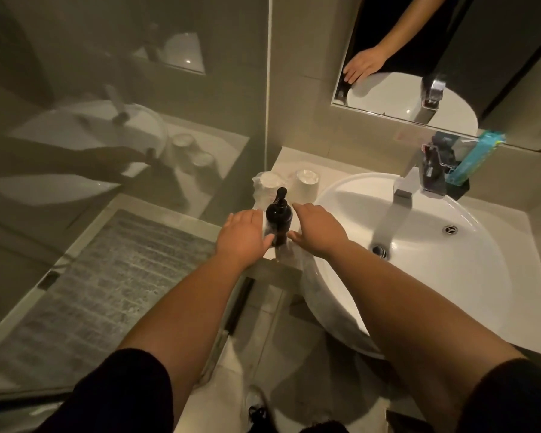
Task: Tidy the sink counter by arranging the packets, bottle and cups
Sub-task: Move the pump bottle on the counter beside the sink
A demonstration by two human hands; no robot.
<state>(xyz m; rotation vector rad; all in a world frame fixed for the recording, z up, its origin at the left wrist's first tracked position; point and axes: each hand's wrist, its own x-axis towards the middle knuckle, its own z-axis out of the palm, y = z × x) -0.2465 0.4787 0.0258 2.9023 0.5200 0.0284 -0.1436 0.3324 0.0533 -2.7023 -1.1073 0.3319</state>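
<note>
A dark pump bottle (pixel 278 218) stands upright on the pale counter (pixel 286 159), left of the sink (pixel 425 276). My left hand (pixel 243 235) is at its left side, thumb touching the lower part of the bottle. My right hand (pixel 319 231) is at its right side, fingers stretched out and thumb near the bottle's base. Neither hand is wrapped round the bottle. Just behind it stand two white wrapped cups (pixel 268 182) (pixel 306 182), upside down and side by side. A teal packet (pixel 478 157) leans in a black holder (pixel 458 185) behind the tap.
The chrome tap (pixel 403 195) juts over the sink. A mirror (pixel 419 73) hangs above it. A glass shower wall (pixel 122 120) closes off the left, close to the counter's left edge. Tiled floor lies below the counter.
</note>
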